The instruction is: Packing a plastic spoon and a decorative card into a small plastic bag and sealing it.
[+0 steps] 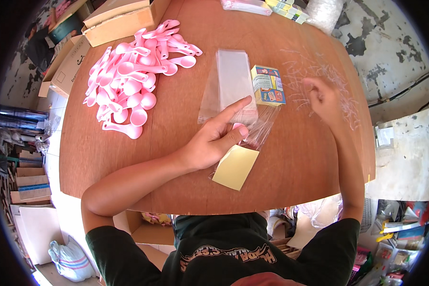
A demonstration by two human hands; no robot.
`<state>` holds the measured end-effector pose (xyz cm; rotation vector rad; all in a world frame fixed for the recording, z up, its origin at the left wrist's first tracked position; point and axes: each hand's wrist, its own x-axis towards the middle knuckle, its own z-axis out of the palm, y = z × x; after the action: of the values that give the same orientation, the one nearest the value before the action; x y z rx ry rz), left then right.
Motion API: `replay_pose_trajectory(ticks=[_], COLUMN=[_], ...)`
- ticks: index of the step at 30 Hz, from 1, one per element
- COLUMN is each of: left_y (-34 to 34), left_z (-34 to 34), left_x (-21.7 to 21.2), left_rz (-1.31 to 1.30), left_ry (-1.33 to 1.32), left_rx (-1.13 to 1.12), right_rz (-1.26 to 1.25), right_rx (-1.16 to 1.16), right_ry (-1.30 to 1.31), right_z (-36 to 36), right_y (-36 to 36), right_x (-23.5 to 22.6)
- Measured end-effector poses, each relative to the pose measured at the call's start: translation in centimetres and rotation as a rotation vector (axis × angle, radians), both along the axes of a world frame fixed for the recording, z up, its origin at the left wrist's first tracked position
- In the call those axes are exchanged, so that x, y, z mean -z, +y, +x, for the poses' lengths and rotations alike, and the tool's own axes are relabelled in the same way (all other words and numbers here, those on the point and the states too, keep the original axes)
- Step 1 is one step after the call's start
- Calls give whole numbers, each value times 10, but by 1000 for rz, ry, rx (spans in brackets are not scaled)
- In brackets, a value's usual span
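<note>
My left hand point(214, 138) pinches a clear plastic bag between thumb and fingers, its index finger stretched out. A plain yellow card point(236, 168) shows in the bag, below my thumb. A small pale pink bit peeks out between thumb and index finger; what it belongs to is hidden. Just beyond lies a stack of flat clear bags point(233, 71), with a stack of printed cards point(269, 86) at its right. My right hand point(322, 97) is raised over the table's right side with curled fingers, near scattered thin clear plastic strips point(350, 107). Whatever its fingers hold is too small to tell.
A heap of pink plastic spoons point(128, 78) covers the left part of the brown wooden table point(176, 186). Cardboard boxes point(121, 21) stand at the far left. More card stacks point(288, 10) and a white plastic roll point(324, 13) sit along the far edge.
</note>
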<state>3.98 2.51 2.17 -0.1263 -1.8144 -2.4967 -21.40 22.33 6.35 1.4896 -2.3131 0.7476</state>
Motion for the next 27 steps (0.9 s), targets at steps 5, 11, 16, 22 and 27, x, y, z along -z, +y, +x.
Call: replay_pose_trajectory(ticks=[5, 11, 16, 22, 27], left_y=[2, 3, 7, -11, -2], left_z=[-1, 0, 1, 1, 3], left_x=[5, 11, 3, -4, -17], left_rz=[-19, 25, 23, -547, -367], left_ry=[83, 156, 436, 631, 519], left_rx=[-43, -9, -72, -536, -285], right_rz=[-158, -113, -329, -253, -171], right_rx=[-19, -200, -327, -468, -495], right_ry=[-426, -1212, -672, -182, -360], right_z=[51, 135, 143, 134, 136], right_y=[-2, -30, -40, -54, -48], right_x=[-28, -18, -55, -69, -68])
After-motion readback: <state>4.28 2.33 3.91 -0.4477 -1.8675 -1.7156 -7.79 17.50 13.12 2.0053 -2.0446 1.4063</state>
